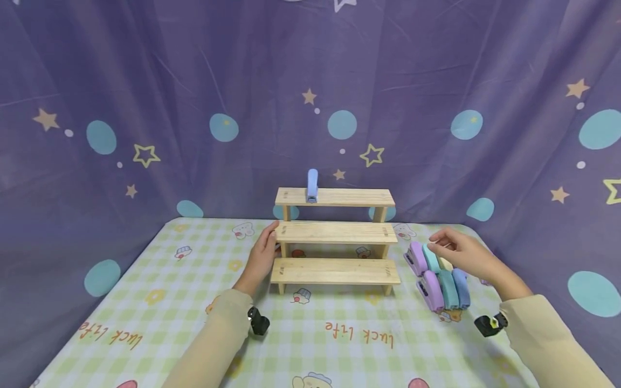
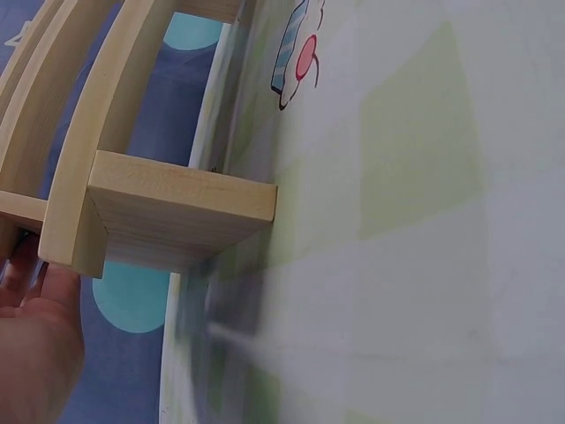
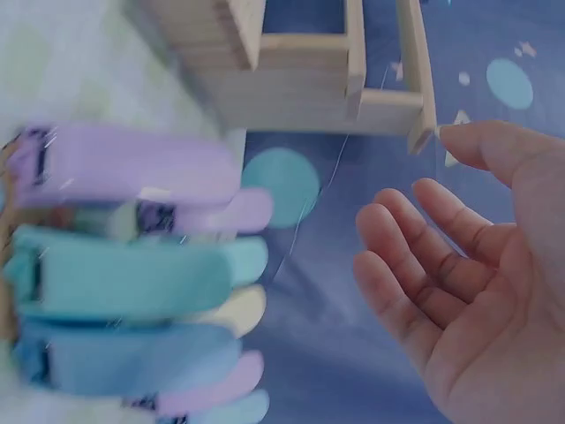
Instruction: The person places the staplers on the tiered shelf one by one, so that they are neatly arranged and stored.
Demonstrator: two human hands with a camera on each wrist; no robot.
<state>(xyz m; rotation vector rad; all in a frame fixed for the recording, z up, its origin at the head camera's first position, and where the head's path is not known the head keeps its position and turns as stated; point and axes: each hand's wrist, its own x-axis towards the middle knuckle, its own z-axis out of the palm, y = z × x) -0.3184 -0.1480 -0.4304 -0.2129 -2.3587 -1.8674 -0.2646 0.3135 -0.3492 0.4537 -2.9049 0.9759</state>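
A three-tier wooden shelf [image 1: 335, 269] stands on the table. My left hand [image 1: 260, 258] holds its left end at the middle tier, with fingertips partly hidden behind the board in the left wrist view. On the top tier, left of centre, sits a light blue stapler [image 1: 312, 186]. To the shelf's right lies a cluster of staplers: a purple one [image 1: 430, 291], a teal one [image 1: 448, 289] and a blue one [image 1: 461, 288] in front, more behind. My right hand [image 1: 463, 253] hovers over the back row, fingers loosely bent and nothing between them in the right wrist view [image 3: 477, 274].
A checked tablecloth [image 1: 194, 269] covers the table. Behind the table hangs a purple curtain [image 1: 271, 81] with stars and dots, close to the back of the shelf. The right hand's forearm partly covers the rear staplers.
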